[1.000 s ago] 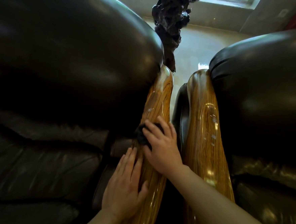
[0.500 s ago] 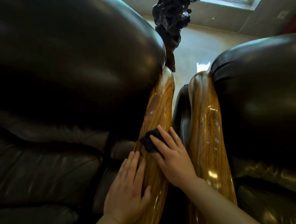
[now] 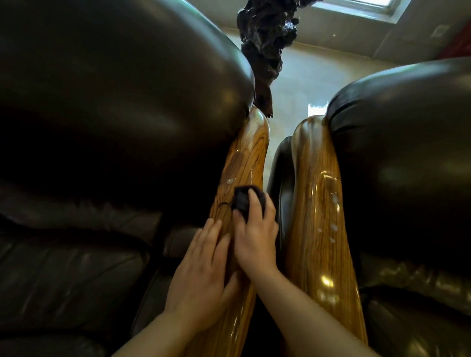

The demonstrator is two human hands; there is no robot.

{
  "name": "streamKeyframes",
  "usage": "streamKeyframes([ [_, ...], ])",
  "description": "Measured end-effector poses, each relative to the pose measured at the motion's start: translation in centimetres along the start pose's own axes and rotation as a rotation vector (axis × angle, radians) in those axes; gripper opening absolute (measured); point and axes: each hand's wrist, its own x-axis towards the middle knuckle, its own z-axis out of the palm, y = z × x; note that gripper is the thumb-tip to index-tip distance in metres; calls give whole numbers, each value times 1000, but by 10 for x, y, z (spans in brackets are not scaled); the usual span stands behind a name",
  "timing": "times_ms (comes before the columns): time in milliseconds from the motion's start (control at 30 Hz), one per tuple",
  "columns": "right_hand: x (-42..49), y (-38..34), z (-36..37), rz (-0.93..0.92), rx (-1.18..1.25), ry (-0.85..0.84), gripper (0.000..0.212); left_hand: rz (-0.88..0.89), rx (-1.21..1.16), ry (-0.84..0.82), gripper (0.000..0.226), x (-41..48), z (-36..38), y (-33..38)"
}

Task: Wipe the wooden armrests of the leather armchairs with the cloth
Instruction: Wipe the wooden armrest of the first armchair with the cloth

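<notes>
Two glossy wooden armrests run side by side down the middle of the head view. The left armrest belongs to the dark leather armchair on the left. The right armrest belongs to the armchair on the right. My right hand presses a small dark cloth onto the left armrest, fingers curled over it. My left hand lies flat on the same armrest just below, holding nothing. White specks show on both armrests above the hands.
A dark gnarled carved object stands beyond the armrests at the top centre. Pale floor and a wall with a window lie behind. A narrow dark gap separates the two armrests.
My right hand has turned and shifted the cloth toward the right side of the left armrest. My left hand has stayed flat in about the same place.
</notes>
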Motion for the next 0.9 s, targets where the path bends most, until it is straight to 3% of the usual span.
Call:
streamKeyframes([
  [200, 110, -14, -7, 292, 190, -53, 57, -16, 18, 13, 72, 12, 2, -1],
  [300, 137, -21, -11, 323, 230, -53, 55, 0, 34, 4, 71, 14, 1, -2],
  [433, 109, -17, -12, 59, 192, -27, 47, 35, 25, -26, 71, 13, 3, -4],
  [533, 51, 2, -12, -173, 23, -19, 41, 41, 11, -34, 71, 17, 0, -5],
  [700, 9, 21, -22, -357, -289, -27, 44, 55, -27, -30, 73, 16, 1, -6],
  [900, 50, -6, -29, -296, -419, -5, 39, 58, -21, -11, 70, 16, 4, -8],
])
